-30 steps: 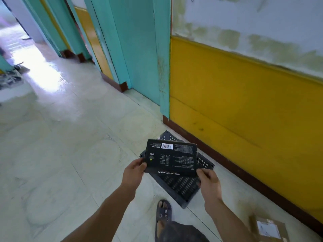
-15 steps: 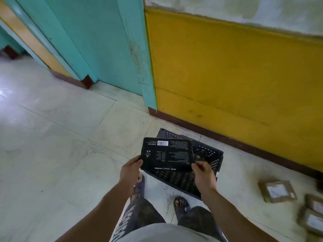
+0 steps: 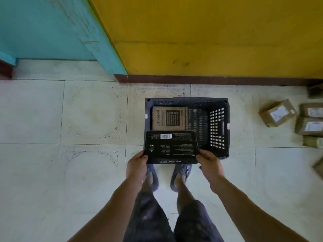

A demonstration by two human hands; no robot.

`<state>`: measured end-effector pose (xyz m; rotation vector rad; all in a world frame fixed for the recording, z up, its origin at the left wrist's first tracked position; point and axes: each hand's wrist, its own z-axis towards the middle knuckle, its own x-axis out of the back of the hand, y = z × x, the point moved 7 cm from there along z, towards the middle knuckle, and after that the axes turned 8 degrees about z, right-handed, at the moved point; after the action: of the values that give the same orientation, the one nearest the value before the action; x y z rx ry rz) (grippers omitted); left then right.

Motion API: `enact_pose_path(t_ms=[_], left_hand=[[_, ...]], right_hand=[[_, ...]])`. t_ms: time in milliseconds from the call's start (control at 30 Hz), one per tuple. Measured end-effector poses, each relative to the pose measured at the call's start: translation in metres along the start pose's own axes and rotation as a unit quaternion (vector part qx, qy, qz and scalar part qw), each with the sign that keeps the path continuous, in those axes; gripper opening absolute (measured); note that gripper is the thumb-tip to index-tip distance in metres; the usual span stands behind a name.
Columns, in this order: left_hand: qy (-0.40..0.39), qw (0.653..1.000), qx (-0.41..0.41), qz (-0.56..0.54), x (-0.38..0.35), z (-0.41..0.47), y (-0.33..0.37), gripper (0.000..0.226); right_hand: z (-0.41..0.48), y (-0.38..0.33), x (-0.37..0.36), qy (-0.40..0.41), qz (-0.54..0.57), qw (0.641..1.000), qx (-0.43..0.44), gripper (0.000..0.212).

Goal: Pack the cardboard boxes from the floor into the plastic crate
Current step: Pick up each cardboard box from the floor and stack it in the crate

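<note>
"Lettering on the black box [image 3: 171, 147], can you read it?"

"No. White small print and a barcode sticker near its far edge, all too fine to make out. The box covers the crate's [image 3: 219, 130] near left corner, so whatever lies under it is hidden."

"And the fingers?"

"Left hand [image 3: 137, 167] grips the near left corner, right hand [image 3: 210, 165] the near right one, thumbs on top. The other fingers curl underneath, out of sight. The box is held flat above the crate's near edge, not yet inside."

"Anything in the crate?"

"One brown cardboard box [image 3: 168, 117], flat on the bottom at the far left, with a dark square pattern and a word I can't read for sure."

"Beside it?"

"More brown boxes [image 3: 277, 113] with pale labels lie on the floor [image 3: 87, 119] to the right, well apart from the crate. Some are cut off by the frame edge and blurred, so I can't count them."

"Materials?"

"Crate is dark plastic, rectangular, its walls and bottom pierced with a grid of holes, with a handle slot in the right wall. Floor is pale speckled tile with thin joints. Behind stands a smooth yellow wall [image 3: 209, 32] with dark skirting."
</note>
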<state>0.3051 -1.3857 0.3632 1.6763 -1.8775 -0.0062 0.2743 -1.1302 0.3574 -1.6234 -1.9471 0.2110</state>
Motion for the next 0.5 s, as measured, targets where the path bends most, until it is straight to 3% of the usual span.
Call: enact_pose_path(t_ms=[300, 500], left_hand=[[-0.001, 0.995, 0.022, 0.097, -0.102, 0.156, -0.044, 0.027], [-0.031, 0.971, 0.055, 0.228, -0.162, 0.243, -0.093, 0.022]], right_hand=[[0.176, 0.064, -0.031, 0.016, -0.061, 0.998, -0.005, 0.007], [0.272, 0.114, -0.064, -0.003, -0.156, 0.988, -0.008, 0.028]])
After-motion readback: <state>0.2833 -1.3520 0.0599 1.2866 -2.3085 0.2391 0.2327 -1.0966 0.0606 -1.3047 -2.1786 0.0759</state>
